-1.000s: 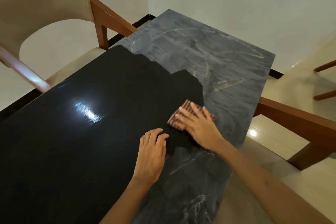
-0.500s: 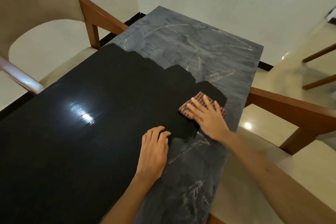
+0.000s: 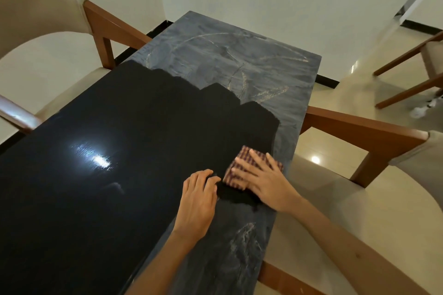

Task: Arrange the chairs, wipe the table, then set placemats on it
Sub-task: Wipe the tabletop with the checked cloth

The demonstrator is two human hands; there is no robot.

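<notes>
A long black table (image 3: 100, 199) fills the view; its near and left part is glossy black, while the far end and right strip are grey with dust and chalky streaks. My right hand (image 3: 261, 181) presses flat on a red-and-white checked cloth (image 3: 242, 163) near the table's right edge. My left hand (image 3: 197, 201) rests palm down on the table just left of the cloth, fingers curled. No placemats are in view.
A beige chair with a wooden frame (image 3: 103, 29) stands at the table's left side. Another such chair (image 3: 359, 132) sits against the right side, its seat below my right arm. A third chair (image 3: 422, 67) stands apart at far right. White walls close the far corner.
My right hand has slid the cloth right toward the table edge and then back toward me, widening the clean black area. My left hand has stayed in place.
</notes>
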